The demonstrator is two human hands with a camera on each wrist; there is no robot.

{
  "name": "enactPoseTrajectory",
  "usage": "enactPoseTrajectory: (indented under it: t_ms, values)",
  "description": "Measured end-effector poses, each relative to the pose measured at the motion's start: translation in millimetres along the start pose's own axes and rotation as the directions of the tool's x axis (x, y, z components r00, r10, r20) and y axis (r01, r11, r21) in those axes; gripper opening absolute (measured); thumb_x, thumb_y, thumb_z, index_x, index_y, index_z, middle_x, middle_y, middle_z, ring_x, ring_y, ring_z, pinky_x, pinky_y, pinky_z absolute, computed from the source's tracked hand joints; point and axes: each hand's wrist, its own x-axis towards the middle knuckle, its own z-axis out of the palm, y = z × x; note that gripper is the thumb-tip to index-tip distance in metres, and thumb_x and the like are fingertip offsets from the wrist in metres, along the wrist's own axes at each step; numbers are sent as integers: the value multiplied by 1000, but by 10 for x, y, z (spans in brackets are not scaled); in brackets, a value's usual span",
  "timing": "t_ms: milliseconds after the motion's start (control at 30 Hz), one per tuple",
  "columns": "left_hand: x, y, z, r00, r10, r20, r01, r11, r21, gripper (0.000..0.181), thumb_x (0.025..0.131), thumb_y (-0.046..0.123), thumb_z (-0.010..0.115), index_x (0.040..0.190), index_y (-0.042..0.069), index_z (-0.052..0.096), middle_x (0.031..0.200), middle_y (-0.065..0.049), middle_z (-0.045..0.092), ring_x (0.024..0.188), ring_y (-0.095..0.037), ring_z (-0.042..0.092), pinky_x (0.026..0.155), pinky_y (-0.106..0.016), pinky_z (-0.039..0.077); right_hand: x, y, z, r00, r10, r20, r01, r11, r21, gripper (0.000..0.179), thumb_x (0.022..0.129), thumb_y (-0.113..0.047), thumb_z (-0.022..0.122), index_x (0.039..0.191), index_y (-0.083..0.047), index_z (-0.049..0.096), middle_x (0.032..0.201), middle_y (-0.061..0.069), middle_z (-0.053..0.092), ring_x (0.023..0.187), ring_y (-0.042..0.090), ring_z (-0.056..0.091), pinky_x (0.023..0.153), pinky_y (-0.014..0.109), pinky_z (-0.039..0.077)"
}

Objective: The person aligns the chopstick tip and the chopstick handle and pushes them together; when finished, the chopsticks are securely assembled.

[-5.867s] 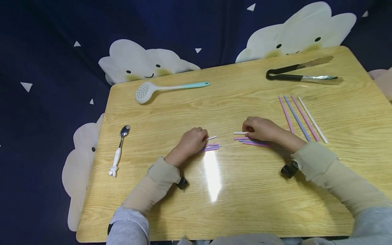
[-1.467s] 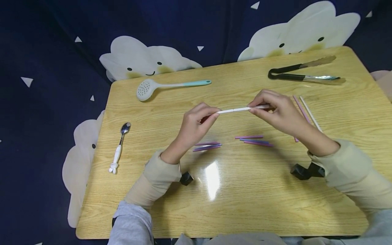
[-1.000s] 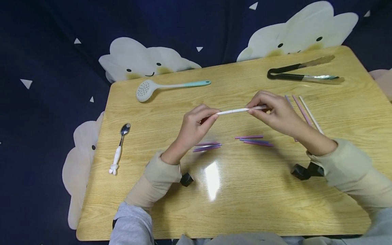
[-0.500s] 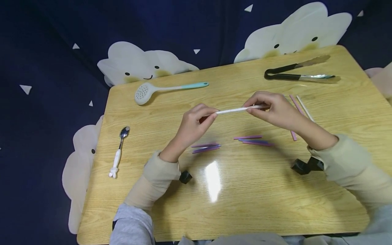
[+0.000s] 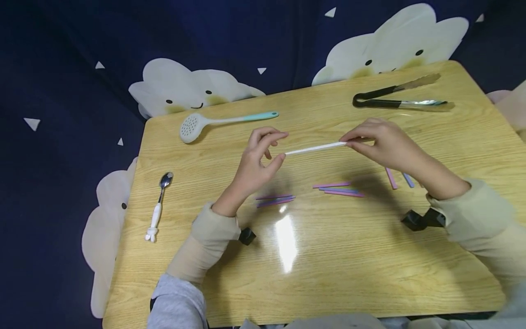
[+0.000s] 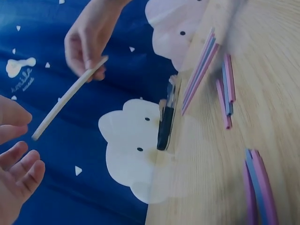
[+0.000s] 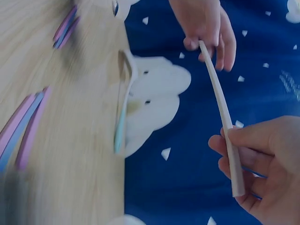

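Observation:
A thin white straw (image 5: pixel 316 148) is held above the table, slanting slightly up to the right. My right hand (image 5: pixel 382 142) pinches its right end between thumb and fingers; in the right wrist view the end of the straw (image 7: pixel 229 145) pokes out past the fingers. My left hand (image 5: pixel 256 160) is at the other end, fingers spread apart, the thumb tip by the straw's end; whether it touches is unclear. Below lie two small groups of short pink and blue straws, left straws (image 5: pixel 275 200) and right straws (image 5: pixel 343 189).
Longer straws (image 5: pixel 391 178) lie partly hidden beneath my right forearm. Black-handled tongs (image 5: pixel 378 103) lie at the back right, a slotted turner (image 5: pixel 193 128) at the back left. A spoon with a white handle (image 5: pixel 155 217) lies on the left of the wooden table (image 5: pixel 328 274).
Both hands lifted white straw pieces from the table and brought them end to end; the seam between them closed. Just now my left fingers spread off the straw, and my right hand shifted right.

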Motion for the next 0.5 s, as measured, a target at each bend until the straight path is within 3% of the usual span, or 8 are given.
enactPoseTrajectory:
  t_ms: [133,233,500]
  values:
    - [-47,-61,-37,999,-48,-14,48,999,0,35,81,0,58,116,1,54,118,-15,41,91,-21,47,64,-28,41,-106,161,8,993,117,25,-115,992,-59,13,79,2,64,89,-3,68,82,8,65,71,17,55,60,29,40]
    - [-87,-94,-46,995,-95,2,95,995,11,34,82,0,57,115,0,55,118,-16,41,90,-23,48,63,-30,42,-187,279,29,970,234,65,-228,969,-91,10,82,-1,61,91,-2,66,81,11,65,70,23,58,60,38,44]
    - [-189,-179,-57,972,-220,78,216,974,64,33,84,4,56,117,2,54,119,-14,40,91,-24,48,65,-34,44,-373,550,145,851,485,200,-473,875,-107,16,85,-9,57,92,5,59,74,13,59,65,25,53,59,39,40]
